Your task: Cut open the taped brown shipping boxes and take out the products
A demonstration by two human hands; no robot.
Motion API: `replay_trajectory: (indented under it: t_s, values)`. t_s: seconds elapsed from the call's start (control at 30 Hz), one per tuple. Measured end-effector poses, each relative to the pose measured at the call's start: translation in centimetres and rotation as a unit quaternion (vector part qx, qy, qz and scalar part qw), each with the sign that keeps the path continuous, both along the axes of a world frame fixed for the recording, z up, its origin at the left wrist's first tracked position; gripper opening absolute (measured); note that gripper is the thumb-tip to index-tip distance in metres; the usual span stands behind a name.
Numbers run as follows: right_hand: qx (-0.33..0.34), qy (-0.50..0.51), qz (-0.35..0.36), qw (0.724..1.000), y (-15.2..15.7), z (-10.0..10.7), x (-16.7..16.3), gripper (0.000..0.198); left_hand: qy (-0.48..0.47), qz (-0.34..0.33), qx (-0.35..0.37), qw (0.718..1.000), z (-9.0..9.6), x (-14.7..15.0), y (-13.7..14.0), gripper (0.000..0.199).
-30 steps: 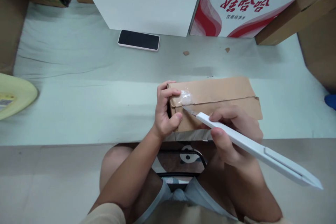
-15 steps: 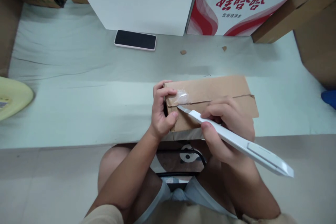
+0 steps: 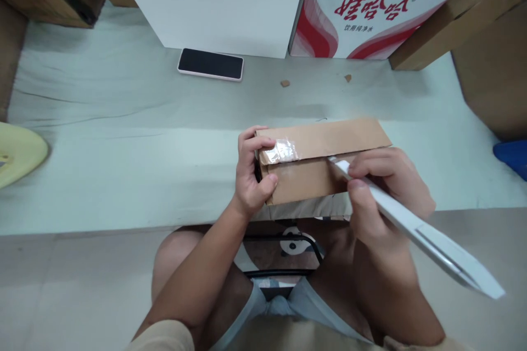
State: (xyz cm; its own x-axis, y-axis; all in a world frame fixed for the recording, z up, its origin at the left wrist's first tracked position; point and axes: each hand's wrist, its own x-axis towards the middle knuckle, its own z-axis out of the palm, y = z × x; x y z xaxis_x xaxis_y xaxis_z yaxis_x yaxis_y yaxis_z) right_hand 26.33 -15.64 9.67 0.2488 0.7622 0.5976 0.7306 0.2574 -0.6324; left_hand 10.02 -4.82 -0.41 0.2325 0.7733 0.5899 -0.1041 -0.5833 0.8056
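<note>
A small brown cardboard box [image 3: 304, 178] lies at the front edge of the table, a seam running along its top. My left hand [image 3: 255, 173] grips its left end, fingers over the far side and thumb on the near top. Clear tape [image 3: 282, 151] covers part of the top beside those fingers. In my right hand [image 3: 382, 192] is a white utility knife [image 3: 424, 236], held at a slant with its blade end at the seam near the middle of the box. My right hand hides part of the box's right end.
A phone [image 3: 211, 64] lies on the pale green table cover [image 3: 123, 170]. Behind it stand a white box [image 3: 222, 5] and a red-and-white carton [image 3: 370, 11]. Two cardboard scraps [image 3: 285, 83] lie before them. A yellow object [image 3: 20, 153] is at left, a blue one [image 3: 513, 158] at right.
My right hand has drawn the utility knife rightward along the seam, from near the tape to about the box's middle. My left hand keeps its grip on the left end.
</note>
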Motion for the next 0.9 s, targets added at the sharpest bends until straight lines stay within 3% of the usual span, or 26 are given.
replay_trajectory:
  t_s: [0.07,0.13,0.2,0.27,0.33,0.43,0.53,0.63,0.77,0.83,0.9]
  values:
    - [0.013,0.016,-0.033,0.999,-0.3,0.0,1.2,0.005,-0.002,0.0,0.002,1.0,0.0,0.0,0.1,0.048]
    - [0.084,0.061,-0.063,0.993,-0.3,-0.5,2.9,0.003,-0.014,-0.002,-0.008,1.0,-0.1,0.1,0.1,0.05]
    - [0.186,0.119,-0.097,0.971,-0.3,-1.7,5.0,0.005,-0.044,-0.007,-0.034,0.998,-0.3,0.3,0.2,0.052]
    - [0.229,0.143,-0.169,0.948,-0.3,-3.3,7.4,0.006,-0.087,-0.006,-0.059,0.994,-0.8,0.5,0.5,0.05]
    - [0.179,0.128,-0.252,0.942,-0.4,-5.1,9.8,0.007,-0.121,0.006,-0.07,0.99,-1.2,0.7,0.8,0.047]
    - [-0.03,0.07,-0.31,0.948,-0.8,-7.4,13.0,0.013,-0.119,0.034,-0.069,0.99,-1.3,0.8,1.4,0.045]
    - [-0.221,0.018,-0.288,0.932,-0.5,-9.0,14.8,0.022,-0.083,0.065,-0.054,0.993,-0.7,0.5,1.7,0.045]
    - [-0.278,0.006,-0.209,0.938,0.3,-9.9,15.3,0.036,-0.067,0.096,-0.051,0.992,0.6,0.3,1.7,0.042]
    - [-0.249,0.031,-0.168,0.953,1.3,-9.5,14.4,0.041,-0.048,0.142,-0.054,0.987,2.2,0.2,1.9,0.032]
    - [-0.178,0.09,-0.138,0.97,1.3,-8.7,13.2,0.04,-0.043,0.141,-0.066,0.987,2.6,0.2,2.0,0.038]
    - [-0.065,0.171,-0.074,0.98,0.9,-7.7,11.6,0.039,-0.043,0.101,-0.1,0.989,2.9,0.2,2.0,0.051]
